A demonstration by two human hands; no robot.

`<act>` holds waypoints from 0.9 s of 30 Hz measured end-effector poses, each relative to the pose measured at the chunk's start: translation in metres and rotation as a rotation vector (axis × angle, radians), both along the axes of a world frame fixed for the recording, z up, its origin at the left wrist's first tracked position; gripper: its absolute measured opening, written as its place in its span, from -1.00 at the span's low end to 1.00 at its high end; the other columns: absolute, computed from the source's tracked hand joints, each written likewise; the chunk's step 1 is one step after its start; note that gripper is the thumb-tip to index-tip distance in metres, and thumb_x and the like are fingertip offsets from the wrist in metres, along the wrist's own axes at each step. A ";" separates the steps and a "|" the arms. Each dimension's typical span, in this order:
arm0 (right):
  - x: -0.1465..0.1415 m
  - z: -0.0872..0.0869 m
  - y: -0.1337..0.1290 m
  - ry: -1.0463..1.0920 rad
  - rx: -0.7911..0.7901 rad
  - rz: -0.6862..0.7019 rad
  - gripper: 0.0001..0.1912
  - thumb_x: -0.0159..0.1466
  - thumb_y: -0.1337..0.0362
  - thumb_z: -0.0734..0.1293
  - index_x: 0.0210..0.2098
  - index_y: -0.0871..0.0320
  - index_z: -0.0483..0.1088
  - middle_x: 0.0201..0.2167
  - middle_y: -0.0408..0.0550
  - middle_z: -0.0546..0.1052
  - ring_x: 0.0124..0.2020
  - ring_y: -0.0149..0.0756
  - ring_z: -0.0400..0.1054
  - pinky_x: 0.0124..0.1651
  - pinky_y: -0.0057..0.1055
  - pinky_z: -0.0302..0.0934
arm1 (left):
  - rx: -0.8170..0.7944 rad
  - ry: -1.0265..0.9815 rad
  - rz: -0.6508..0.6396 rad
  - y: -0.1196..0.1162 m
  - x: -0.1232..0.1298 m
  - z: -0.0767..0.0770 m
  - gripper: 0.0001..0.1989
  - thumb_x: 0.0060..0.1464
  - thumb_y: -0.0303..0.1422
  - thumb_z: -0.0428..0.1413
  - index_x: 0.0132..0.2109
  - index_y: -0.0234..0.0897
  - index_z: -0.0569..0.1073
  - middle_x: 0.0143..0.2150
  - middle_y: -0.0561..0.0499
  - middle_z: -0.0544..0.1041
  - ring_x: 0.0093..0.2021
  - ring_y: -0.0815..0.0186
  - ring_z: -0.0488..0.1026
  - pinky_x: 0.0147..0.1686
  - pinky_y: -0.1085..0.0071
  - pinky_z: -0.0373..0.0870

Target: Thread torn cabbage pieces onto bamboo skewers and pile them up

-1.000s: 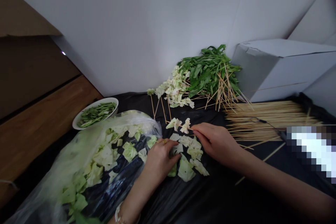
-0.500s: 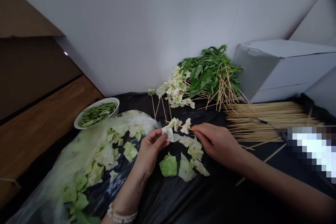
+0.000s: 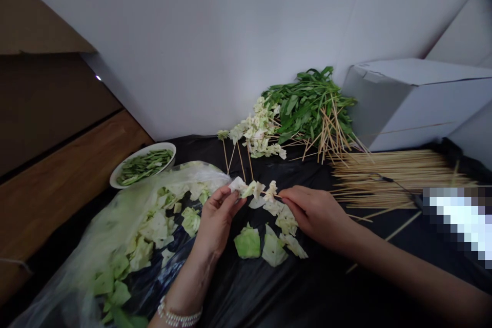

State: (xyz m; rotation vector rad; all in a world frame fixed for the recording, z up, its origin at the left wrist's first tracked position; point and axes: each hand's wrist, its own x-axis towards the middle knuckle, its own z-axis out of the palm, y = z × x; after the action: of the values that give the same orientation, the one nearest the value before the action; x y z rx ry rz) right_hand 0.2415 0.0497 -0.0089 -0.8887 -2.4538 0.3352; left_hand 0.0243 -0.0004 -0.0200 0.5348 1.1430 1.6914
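My right hand is closed around one end of a thin wooden skewer. Several pale cabbage pieces are threaded along it. At the other end, my left hand pinches a whitish cabbage leaf piece between thumb and fingers; whether the skewer's tip passes through it I cannot tell. Just below the hands, loose cabbage pieces lie on the black plastic sheet. Left of my left hand, more cut cabbage spreads over a clear plastic bag.
A white bowl of green beans stands at the back left. Behind my hands lie finished-looking cabbage skewers and skewered leafy greens. Bare skewers are heaped at right, before a white box. A white wall rises behind.
My left hand has shifted slightly left and now pinches a cabbage piece farther out toward the skewer's end. My right hand keeps its grip on the skewer, almost in place.
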 end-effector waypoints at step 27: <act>-0.001 -0.002 -0.002 -0.002 0.018 -0.017 -0.73 0.37 0.34 0.13 -0.24 0.12 0.47 -0.38 -0.04 0.53 -0.34 -0.32 0.40 -0.27 -0.44 0.23 | -0.004 0.621 0.078 -0.002 -0.003 -0.002 -0.81 -0.07 -0.27 0.32 -0.27 -0.22 0.65 -0.31 0.02 0.66 -0.31 0.31 0.53 -0.22 0.44 0.43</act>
State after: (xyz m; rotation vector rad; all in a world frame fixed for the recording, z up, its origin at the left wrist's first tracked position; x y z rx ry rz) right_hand 0.2405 0.0479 -0.0110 -0.9027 -2.4457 0.3060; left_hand 0.0217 -0.0022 -0.0219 1.0726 1.6172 1.6301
